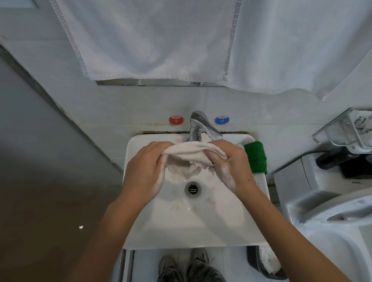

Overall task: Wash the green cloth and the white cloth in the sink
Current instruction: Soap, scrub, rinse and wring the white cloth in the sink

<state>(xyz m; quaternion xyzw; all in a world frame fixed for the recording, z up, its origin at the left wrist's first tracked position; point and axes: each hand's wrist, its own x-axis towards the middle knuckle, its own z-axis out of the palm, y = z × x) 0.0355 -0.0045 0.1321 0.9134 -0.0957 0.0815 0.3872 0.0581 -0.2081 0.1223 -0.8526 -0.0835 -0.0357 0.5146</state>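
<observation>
- My left hand (147, 168) and right hand (232, 165) both grip the white cloth (195, 150), fingers curled round its ends, soapy, over the sink (212, 221) under the tap (198, 125).
- Green cloth (256, 157) lies on the sink's right rim, apparently not yet washed.
- Risks: suds make my grip slippery, so the cloth could drop onto the drain (194, 188); my right elbow could knock the green cloth off the rim.

We see the sink (197, 227) against the back wall, with the tap (198, 125) at the middle of its rear edge and the drain (193, 188) in the basin's centre. One cloth (195, 150) is held between our two hands above the basin, in front of the tap. The other cloth (256, 157) lies on the sink's right edge, near the rear corner.
</observation>
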